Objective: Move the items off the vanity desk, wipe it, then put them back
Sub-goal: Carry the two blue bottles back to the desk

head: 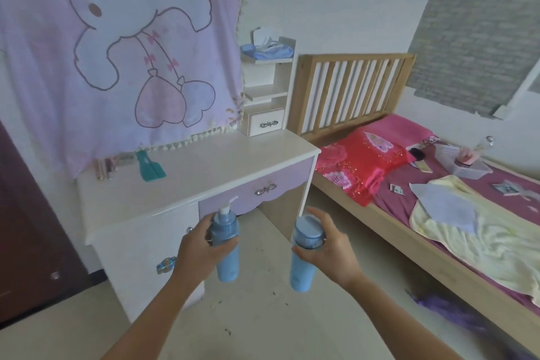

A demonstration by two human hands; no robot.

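The vanity desk (222,164) stands left of the bed (380,226), with a small shelf unit (267,93) on its back right corner and a tissue pack (267,49) on the top shelf. Before the desk, the left hand (198,248) holds a pump bottle (228,263) and the right hand (333,245) a capped bottle (304,272).

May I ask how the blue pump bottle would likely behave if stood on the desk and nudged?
The pump bottle, held in the left hand, is tall and narrow, so it probably tips. Round-bodied, it would likely roll once down. On the glossy vanity desk it may slide.
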